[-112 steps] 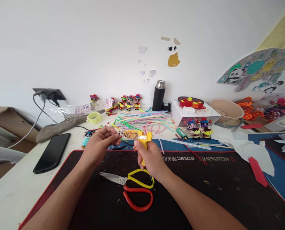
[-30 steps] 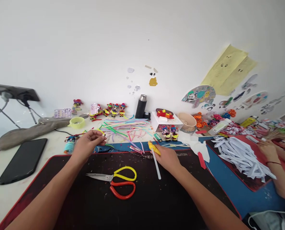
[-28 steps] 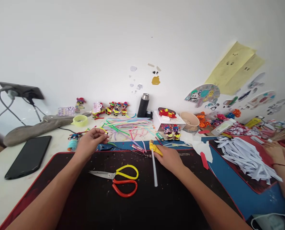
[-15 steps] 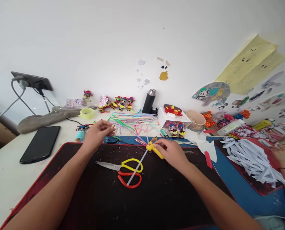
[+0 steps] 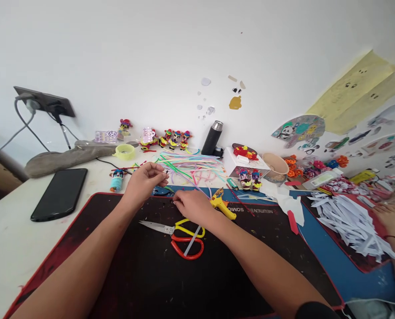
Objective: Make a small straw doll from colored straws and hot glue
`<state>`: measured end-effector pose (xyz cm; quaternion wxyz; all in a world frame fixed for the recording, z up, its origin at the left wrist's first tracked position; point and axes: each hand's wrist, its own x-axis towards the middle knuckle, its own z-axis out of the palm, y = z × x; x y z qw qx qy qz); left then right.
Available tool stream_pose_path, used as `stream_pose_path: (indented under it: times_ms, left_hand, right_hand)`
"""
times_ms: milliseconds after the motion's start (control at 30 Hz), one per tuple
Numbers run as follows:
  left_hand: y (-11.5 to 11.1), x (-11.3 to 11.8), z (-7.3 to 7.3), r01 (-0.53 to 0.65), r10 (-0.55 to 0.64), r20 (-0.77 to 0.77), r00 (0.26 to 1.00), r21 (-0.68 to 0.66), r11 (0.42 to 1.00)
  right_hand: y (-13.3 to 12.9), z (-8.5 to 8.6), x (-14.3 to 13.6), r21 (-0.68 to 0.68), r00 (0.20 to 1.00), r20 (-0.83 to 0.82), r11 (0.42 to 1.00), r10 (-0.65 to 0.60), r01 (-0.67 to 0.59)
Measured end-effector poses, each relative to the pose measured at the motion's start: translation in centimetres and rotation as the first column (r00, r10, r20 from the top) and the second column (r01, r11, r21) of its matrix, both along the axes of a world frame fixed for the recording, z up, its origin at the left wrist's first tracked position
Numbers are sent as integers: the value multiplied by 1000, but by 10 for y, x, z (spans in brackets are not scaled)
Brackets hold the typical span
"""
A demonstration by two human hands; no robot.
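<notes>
My left hand is raised over the mat's back edge, thumb and forefinger pinched on a tiny dark piece. To its right, my right hand is low over the mat, fingertips drawn together; what they hold, if anything, is too small to make out. Just right of that hand lies a yellow glue gun, let go of. Its pale glue stick passes under my right hand and across the handles of the scissors. The scissors lie on the black mat, blades pointing left.
Coloured strips lie behind my hands. Small figures, a black flask and a white box stand along the wall. At left lies a phone. A co-worker's hand is beside white paper strips at right.
My right hand has let go of the glue gun and moved left toward my left hand. The left hand keeps its pinch. The view has shifted slightly.
</notes>
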<state>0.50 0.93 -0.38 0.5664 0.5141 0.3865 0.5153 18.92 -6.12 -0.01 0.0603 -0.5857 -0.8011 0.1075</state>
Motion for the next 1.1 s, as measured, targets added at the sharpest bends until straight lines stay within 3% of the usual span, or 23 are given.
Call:
stream_pose_path:
  times_ms: [167,433,1100]
  left_hand:
    - [0,0,3,5,-5,8,1000,7,1000]
    - [-3,0,6,9,-9,-3,1000,12,1000]
    - [-3,0,5,18,-17,-37,999,28,999]
  right_hand:
    - [6,-8,-3,-8,999,23,1000,-29,29]
    - [8,-12,-14,37,995,-90,998,-39,42]
    - [6,-4,-32,-19,996,83,999,38,-37]
